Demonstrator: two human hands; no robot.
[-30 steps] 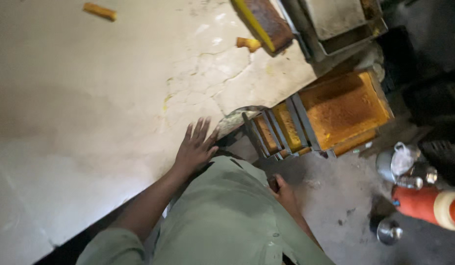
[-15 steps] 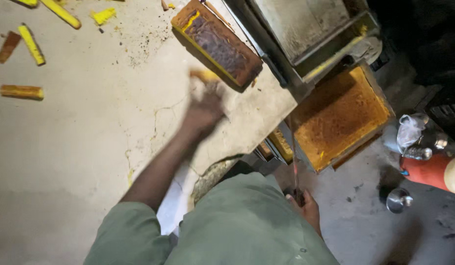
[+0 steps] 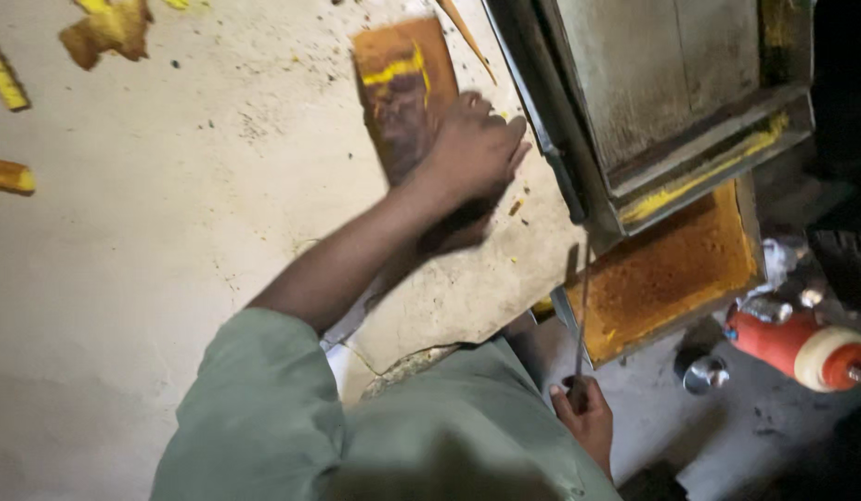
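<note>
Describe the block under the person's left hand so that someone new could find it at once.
Start at the pale stone slab and follow its right edge up beside the grey metal trays. The left hand rests on a rusty-brown rectangular block with a yellow streak, far larger than the small yellow sticks at the slab's left.

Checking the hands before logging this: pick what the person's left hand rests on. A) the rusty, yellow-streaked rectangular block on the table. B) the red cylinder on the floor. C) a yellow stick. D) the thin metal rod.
A: the left hand lies on the rusty block; the right hand holds the rod.
</note>
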